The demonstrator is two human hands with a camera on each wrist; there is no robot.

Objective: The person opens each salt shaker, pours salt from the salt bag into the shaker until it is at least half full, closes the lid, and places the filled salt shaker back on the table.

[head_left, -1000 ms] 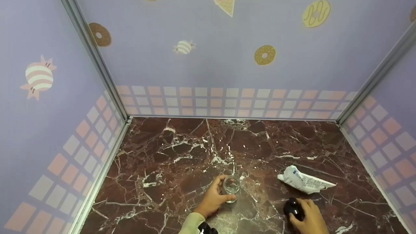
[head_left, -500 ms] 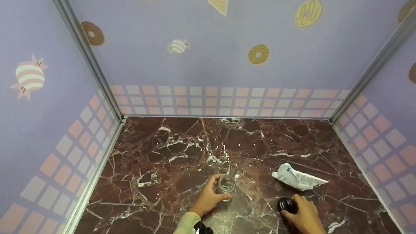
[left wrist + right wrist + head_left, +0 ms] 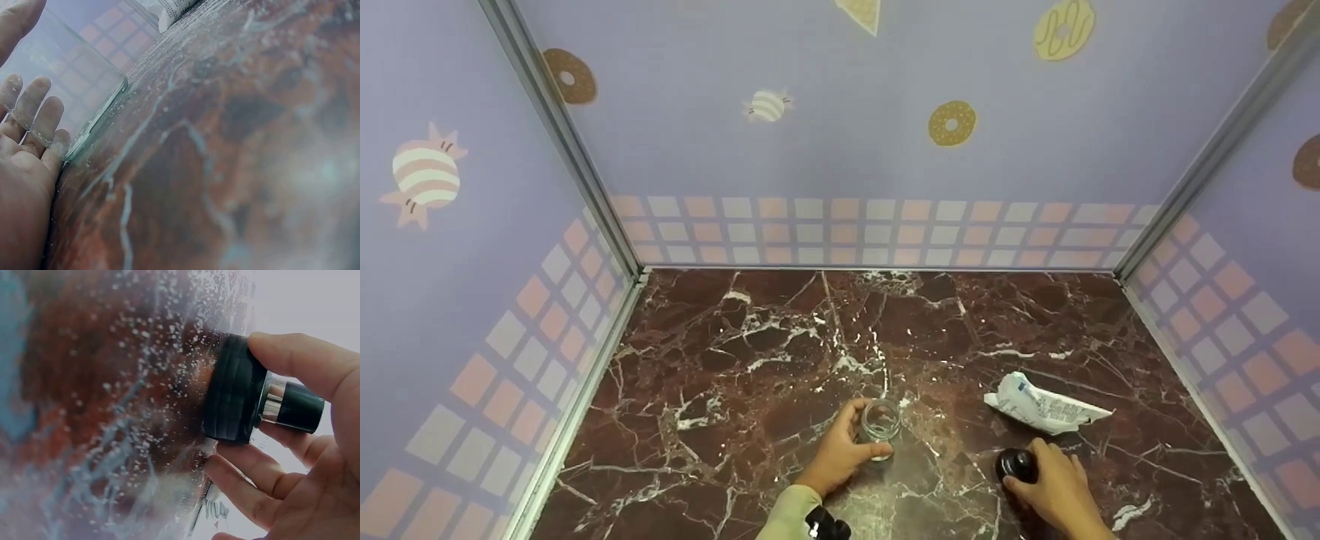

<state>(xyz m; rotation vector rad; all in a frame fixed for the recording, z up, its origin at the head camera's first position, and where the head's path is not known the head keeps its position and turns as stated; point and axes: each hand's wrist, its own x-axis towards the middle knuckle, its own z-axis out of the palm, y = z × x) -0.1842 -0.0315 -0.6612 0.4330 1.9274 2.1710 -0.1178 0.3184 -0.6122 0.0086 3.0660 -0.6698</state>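
A clear glass jar [image 3: 880, 421] stands on the marble surface with its mouth uncovered. My left hand [image 3: 840, 454] grips it from the left, thumb in front and fingers round the far side. The left wrist view shows the jar's lower corner [image 3: 93, 118] on the surface. To the right, my right hand [image 3: 1061, 484] holds a black lid [image 3: 1014, 466] with a narrower knob. In the right wrist view the lid's wide ribbed part [image 3: 233, 391] faces the surface, thumb on one side and fingers on the other. A silver band rings the knob's base.
A crumpled white packet with printing [image 3: 1048, 405] lies behind my right hand. White crumbs [image 3: 152, 382] are scattered over the reddish-brown marble surface [image 3: 780, 450]. Patterned purple walls [image 3: 840, 150] enclose the back and both sides.
The head view has shifted slightly, so everything appears further left. The black lid has turned a little in my right hand. My left hand keeps its hold on the jar.
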